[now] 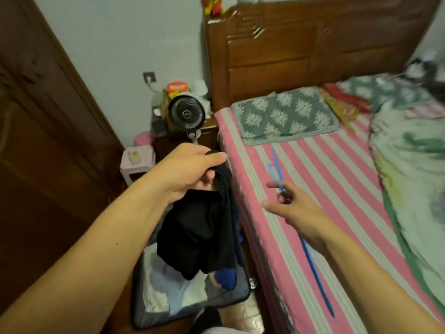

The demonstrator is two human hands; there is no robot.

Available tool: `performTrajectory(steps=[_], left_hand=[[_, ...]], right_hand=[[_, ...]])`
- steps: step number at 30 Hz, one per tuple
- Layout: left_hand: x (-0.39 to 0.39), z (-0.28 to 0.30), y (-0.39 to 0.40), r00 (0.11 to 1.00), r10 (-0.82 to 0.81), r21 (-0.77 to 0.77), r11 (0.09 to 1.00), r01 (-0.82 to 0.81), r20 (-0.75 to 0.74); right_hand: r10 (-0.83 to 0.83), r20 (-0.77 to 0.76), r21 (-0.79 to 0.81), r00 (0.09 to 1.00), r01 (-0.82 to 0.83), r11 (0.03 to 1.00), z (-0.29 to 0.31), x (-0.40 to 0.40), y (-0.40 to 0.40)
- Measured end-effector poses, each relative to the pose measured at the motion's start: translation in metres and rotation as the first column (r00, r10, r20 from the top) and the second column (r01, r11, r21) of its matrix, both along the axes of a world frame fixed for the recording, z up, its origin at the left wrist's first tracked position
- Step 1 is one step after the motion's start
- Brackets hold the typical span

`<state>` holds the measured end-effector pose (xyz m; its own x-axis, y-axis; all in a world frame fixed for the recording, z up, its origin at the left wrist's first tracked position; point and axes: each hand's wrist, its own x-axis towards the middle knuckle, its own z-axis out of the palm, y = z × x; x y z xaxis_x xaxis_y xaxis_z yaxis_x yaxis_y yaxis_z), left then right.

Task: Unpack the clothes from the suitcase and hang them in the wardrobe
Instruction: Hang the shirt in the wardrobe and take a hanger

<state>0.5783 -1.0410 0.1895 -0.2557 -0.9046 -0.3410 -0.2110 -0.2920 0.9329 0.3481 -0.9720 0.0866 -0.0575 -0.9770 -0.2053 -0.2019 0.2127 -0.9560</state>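
Observation:
My left hand (192,169) grips a black garment (199,235) by its top and holds it up, so it hangs over the open suitcase (142,319) on the floor beside the bed. Light-coloured folded clothes (168,285) and a blue piece (226,278) lie in the suitcase. A blue plastic hanger (315,271) lies on the striped bed sheet. My right hand (296,210) is over its middle by the hook, thumb and index finger spread, with no clear grip on it. The brown wooden wardrobe (43,131) stands at the left.
The bed (325,165) with a pink-striped sheet fills the right side, with a grey pillow (286,114), a crumpled blanket (409,165) and a wooden headboard. A nightstand with a black fan (186,114) and a pink stool (137,160) stand in the corner beyond the suitcase.

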Motion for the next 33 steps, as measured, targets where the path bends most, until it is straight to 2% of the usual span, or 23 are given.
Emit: performTrajectory(steps=[4, 6, 8, 10, 11, 12, 13, 14, 15, 16, 17, 19, 20, 21, 25, 29, 31, 33], left_hand=[[-0.07, 0.044, 0.022, 0.996, -0.08, -0.12, 0.989, 0.084, 0.031], [-0.091, 0.058, 0.027, 0.997, -0.078, -0.153, 0.985, 0.077, -0.001], [-0.102, 0.066, 0.026, 0.99, -0.135, -0.131, 0.983, 0.13, -0.033], [-0.108, 0.065, 0.022, 0.97, -0.241, -0.14, 0.961, 0.24, 0.017], [-0.112, 0.064, 0.019, 0.953, -0.269, -0.19, 0.937, 0.293, 0.141], [-0.118, 0.061, 0.014, 0.909, -0.259, -0.253, 0.903, 0.348, 0.327], [-0.126, 0.06, 0.011, 0.825, -0.221, -0.304, 0.855, 0.42, 0.52], [-0.135, 0.06, 0.007, 0.745, -0.173, -0.343, 0.805, 0.484, 0.644], [-0.147, 0.063, 0.009, 0.717, -0.162, -0.368, 0.77, 0.521, 0.678], [-0.159, 0.064, 0.012, 0.727, -0.178, -0.396, 0.741, 0.542, 0.663], [-0.172, 0.065, 0.015, 0.775, -0.214, -0.416, 0.743, 0.524, 0.595], [-0.193, 0.06, 0.018, 0.878, -0.316, -0.382, 0.809, 0.448, 0.361], [-0.203, 0.056, 0.02, 0.889, -0.387, -0.327, 0.83, 0.451, 0.244], [-0.211, 0.053, 0.024, 0.876, -0.449, -0.282, 0.83, 0.481, 0.175], [-0.241, 0.044, 0.034, 0.809, -0.586, -0.133, 0.799, 0.587, 0.05], [-0.266, 0.036, 0.049, 0.714, -0.692, -0.004, 0.718, 0.696, -0.107], [-0.278, 0.035, 0.059, 0.709, -0.691, -0.051, 0.72, 0.692, -0.142], [-0.287, 0.035, 0.067, 0.775, -0.628, -0.204, 0.769, 0.606, -0.065]], right_hand=[[0.084, -0.103, -0.124, 0.991, -0.097, 0.988, 0.042, -0.009, 0.02], [-0.03, -0.211, -0.171, 0.977, -0.007, 0.985, 0.048, -0.033, 0.026], [-0.13, -0.191, -0.169, 0.973, 0.098, 0.981, 0.058, -0.071, 0.035], [-0.242, -0.175, -0.206, 0.954, 0.205, 0.957, 0.081, -0.11, 0.045], [-0.306, -0.161, -0.244, 0.938, 0.263, 0.933, 0.097, -0.129, 0.05], [-0.363, -0.139, -0.284, 0.921, 0.315, 0.906, 0.114, -0.147, 0.054], [-0.408, -0.124, -0.327, 0.905, 0.351, 0.878, 0.133, -0.162, 0.059], [-0.435, -0.129, -0.367, 0.891, 0.365, 0.856, 0.15, -0.174, 0.062], [-0.46, -0.151, -0.394, 0.875, 0.374, 0.84, 0.163, -0.186, 0.066], [-0.491, -0.169, -0.41, 0.854, 0.392, 0.824, 0.171, -0.198, 0.068], [-0.53, -0.169, -0.41, 0.831, 0.429, 0.804, 0.174, -0.211, 0.071], [-0.599, -0.118, -0.386, 0.792, 0.519, 0.763, 0.174, -0.234, 0.079], [-0.632, -0.092, -0.374, 0.77, 0.561, 0.738, 0.172, -0.246, 0.085], [-0.669, -0.093, -0.368, 0.738, 0.599, 0.712, 0.171, -0.258, 0.091], [-0.767, -0.176, -0.316, 0.617, 0.703, 0.637, 0.158, -0.296, 0.121], [-0.777, -0.211, -0.214, 0.594, 0.747, 0.629, 0.14, -0.318, 0.141], [-0.776, -0.233, -0.21, 0.586, 0.749, 0.629, 0.134, -0.324, 0.147], [-0.763, -0.285, -0.209, 0.58, 0.739, 0.64, 0.126, -0.329, 0.154]])
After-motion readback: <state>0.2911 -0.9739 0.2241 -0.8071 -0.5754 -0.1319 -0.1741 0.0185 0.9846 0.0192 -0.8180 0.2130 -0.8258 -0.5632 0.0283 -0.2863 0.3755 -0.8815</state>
